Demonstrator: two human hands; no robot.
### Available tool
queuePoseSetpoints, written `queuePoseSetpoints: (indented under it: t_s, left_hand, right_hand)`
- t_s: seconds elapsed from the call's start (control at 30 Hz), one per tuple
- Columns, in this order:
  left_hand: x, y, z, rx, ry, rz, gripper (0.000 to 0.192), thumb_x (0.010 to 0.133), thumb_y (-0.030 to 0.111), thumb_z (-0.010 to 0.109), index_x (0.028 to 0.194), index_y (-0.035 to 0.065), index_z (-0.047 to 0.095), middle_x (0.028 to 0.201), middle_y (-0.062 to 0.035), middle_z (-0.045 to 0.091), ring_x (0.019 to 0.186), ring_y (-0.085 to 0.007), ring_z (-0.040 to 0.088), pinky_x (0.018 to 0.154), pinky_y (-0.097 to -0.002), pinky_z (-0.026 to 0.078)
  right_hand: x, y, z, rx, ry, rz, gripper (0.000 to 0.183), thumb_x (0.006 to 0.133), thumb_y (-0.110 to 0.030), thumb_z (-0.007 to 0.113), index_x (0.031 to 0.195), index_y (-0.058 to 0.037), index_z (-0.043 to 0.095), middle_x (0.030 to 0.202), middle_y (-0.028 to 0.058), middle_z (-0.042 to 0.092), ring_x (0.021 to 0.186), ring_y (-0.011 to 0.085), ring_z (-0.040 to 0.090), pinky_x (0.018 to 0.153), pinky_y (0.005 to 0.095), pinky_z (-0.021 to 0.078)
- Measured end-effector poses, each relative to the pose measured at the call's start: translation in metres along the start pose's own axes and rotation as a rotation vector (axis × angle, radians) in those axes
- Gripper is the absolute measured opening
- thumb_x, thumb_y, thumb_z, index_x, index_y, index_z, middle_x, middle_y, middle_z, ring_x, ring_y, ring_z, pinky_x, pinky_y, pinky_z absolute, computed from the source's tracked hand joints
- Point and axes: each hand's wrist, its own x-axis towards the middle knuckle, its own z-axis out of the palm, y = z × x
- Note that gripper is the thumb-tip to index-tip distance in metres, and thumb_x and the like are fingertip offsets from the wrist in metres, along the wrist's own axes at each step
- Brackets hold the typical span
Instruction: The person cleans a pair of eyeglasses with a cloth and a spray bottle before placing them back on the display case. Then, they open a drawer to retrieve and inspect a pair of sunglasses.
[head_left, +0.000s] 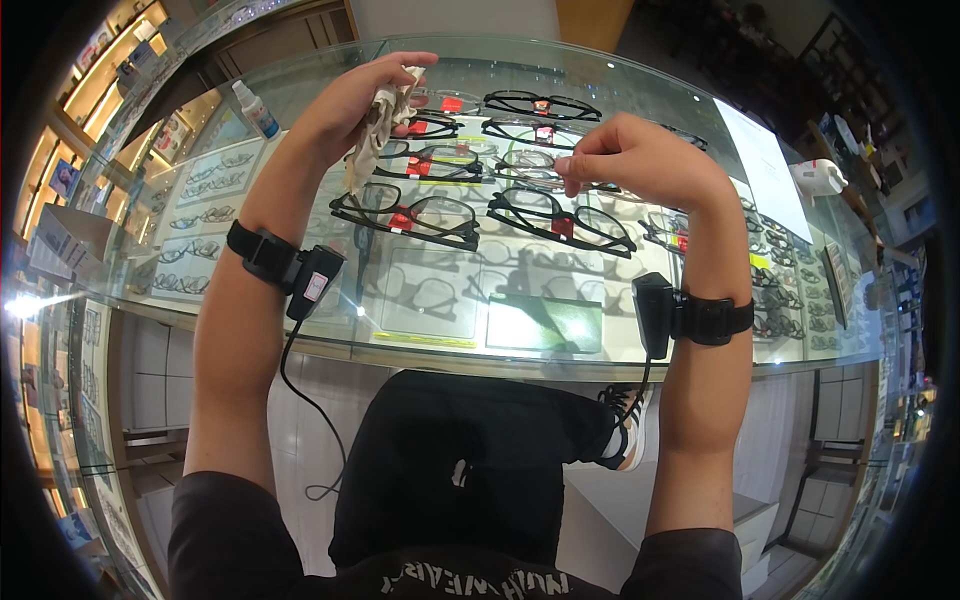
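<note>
My left hand (360, 101) holds a crumpled pale cleaning cloth (375, 139) over the far left part of a glass display counter (427, 352). Bent at the wrist, my right hand (622, 157) hovers around a thin-framed pair of eyeglasses (525, 161), thumb and forefinger close together; whether they pinch the frame cannot be told. Rows of eyeglasses with red tags lie on the glass between and below the hands. Nearest me are a dark pair on the left (442, 221) and a black pair (559, 225) right of it.
A small spray bottle (256, 111) stands at the left. On the right are a white sheet of paper (761, 165) and a white bottle (820, 178). More eyeglasses are visible through the glass, with a dark green flat case (544, 322) near the front edge.
</note>
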Motion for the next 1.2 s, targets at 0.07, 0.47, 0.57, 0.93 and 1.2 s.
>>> queuePoseSetpoints:
  t_s: [0.07, 0.47, 0.57, 0.93, 1.2]
  left_hand:
    - [0.002, -0.003, -0.001, -0.014, 0.002, 0.002, 0.055, 0.09, 0.028, 0.051, 0.143, 0.0137, 0.05, 0.142, -0.0157, 0.049, 0.127, -0.0234, 0.056, 0.07, -0.0229, 0.052]
    - [0.011, -0.004, 0.0, -0.056, -0.042, -0.026, 0.054, 0.091, 0.029, 0.053, 0.143, 0.0136, 0.052, 0.134, -0.015, 0.054, 0.118, -0.0222, 0.059, 0.088, -0.0342, 0.054]
    - [0.013, -0.004, -0.001, -0.081, -0.043, -0.036, 0.054, 0.091, 0.028, 0.052, 0.143, 0.0134, 0.051, 0.132, -0.0143, 0.056, 0.118, -0.0217, 0.059, 0.088, -0.0341, 0.055]
    - [-0.001, 0.015, -0.002, -0.052, 0.075, 0.15, 0.055, 0.091, 0.023, 0.044, 0.145, 0.0124, 0.049, 0.14, -0.01, 0.055, 0.131, -0.019, 0.052, 0.078, -0.0234, 0.054]
    - [-0.024, 0.037, 0.027, -0.298, -0.07, 0.414, 0.062, 0.089, 0.021, 0.042, 0.147, -0.0004, 0.037, 0.15, -0.0245, 0.043, 0.141, -0.028, 0.042, 0.06, -0.0175, 0.055]
  right_hand:
    - [0.002, 0.002, 0.001, 0.029, 0.006, -0.016, 0.037, 0.091, -0.04, 0.068, 0.087, -0.0044, 0.078, 0.081, 0.0036, 0.073, 0.081, 0.0115, 0.062, 0.08, 0.0276, 0.0452]
    - [0.0, 0.0, 0.0, 0.065, 0.028, -0.056, 0.037, 0.093, -0.038, 0.066, 0.085, -0.0028, 0.077, 0.079, 0.0025, 0.072, 0.079, 0.0102, 0.06, 0.08, 0.0268, 0.0443]
    - [0.001, 0.0, 0.0, 0.041, 0.044, -0.045, 0.037, 0.092, -0.038, 0.066, 0.085, -0.0029, 0.077, 0.079, 0.0026, 0.072, 0.079, 0.01, 0.06, 0.08, 0.0266, 0.0443]
    - [0.002, 0.004, -0.005, 0.065, 0.074, -0.011, 0.037, 0.093, -0.038, 0.068, 0.088, -0.0018, 0.076, 0.08, 0.002, 0.072, 0.077, 0.0084, 0.058, 0.074, 0.0258, 0.0431]
    - [0.014, 0.024, -0.004, 0.333, 0.321, -0.183, 0.033, 0.095, -0.032, 0.063, 0.092, -0.0009, 0.074, 0.081, 0.0032, 0.068, 0.077, 0.0108, 0.055, 0.075, 0.0264, 0.0431]
